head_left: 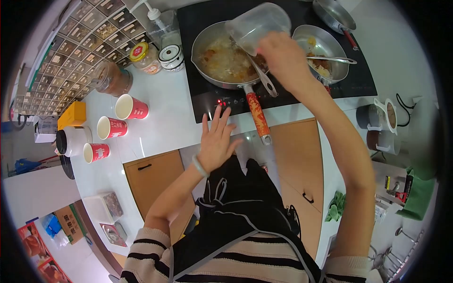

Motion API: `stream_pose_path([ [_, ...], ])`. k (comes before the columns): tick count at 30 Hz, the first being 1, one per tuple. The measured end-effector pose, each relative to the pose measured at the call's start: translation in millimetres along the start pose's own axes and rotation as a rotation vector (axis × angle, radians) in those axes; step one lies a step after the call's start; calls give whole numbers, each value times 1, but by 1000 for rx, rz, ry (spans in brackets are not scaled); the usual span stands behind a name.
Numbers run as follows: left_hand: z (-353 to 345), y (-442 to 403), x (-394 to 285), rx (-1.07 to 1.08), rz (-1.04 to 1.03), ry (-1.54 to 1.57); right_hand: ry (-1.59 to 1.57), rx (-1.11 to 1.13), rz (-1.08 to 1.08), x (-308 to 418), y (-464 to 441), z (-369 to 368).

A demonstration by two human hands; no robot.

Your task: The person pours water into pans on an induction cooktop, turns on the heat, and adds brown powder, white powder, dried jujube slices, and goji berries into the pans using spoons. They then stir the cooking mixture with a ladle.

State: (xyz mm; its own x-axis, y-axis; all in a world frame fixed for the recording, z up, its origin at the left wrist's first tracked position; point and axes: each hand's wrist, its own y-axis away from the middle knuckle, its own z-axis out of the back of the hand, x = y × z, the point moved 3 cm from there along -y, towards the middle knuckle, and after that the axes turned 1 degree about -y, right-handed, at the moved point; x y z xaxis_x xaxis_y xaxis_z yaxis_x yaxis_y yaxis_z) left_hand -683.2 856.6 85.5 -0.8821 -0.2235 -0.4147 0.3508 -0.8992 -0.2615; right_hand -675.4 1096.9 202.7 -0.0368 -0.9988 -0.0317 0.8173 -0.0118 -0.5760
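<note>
Jug (262, 26), clear plastic: tilted over the near-left pan (202, 41), held by the closed right grip (284, 55). No writing discernible on it. Left grip (216, 137): empty, fingers spread, just beside the front controls of the black hob (200, 12); red display digits lit there, not reliably legible. Pan holds cloudy, bubbling liquid with brown bits; handle orange-red, worn. Ladle (266, 85) leans in it. Second pan (334, 45), right: food scraps, spoon (336, 60) across it. Surface (163, 113), left of hob: three red paper cups (138, 108), white print too small to read; yellow-lidded jar (145, 59) with red emblem, wording illegible. Far lower left: cardboard box (70, 224), large dark characters, sideways, unread.
</note>
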Motion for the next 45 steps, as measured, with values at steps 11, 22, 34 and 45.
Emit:
stream_pose_path([
  [11,-32,-22,22,-143,35,-52,-701,-1005,-974,-48,296,210],
  [22,-28,-24,11,-3,-46,-260,-259,-1303,-1729,-29,566,206],
  [34,-9,79,-41,-65,74,33,667,-595,-1684,-38,578,239],
  [45,-30,154,-34,67,348,93,-350,31,-958,-54,244,13],
])
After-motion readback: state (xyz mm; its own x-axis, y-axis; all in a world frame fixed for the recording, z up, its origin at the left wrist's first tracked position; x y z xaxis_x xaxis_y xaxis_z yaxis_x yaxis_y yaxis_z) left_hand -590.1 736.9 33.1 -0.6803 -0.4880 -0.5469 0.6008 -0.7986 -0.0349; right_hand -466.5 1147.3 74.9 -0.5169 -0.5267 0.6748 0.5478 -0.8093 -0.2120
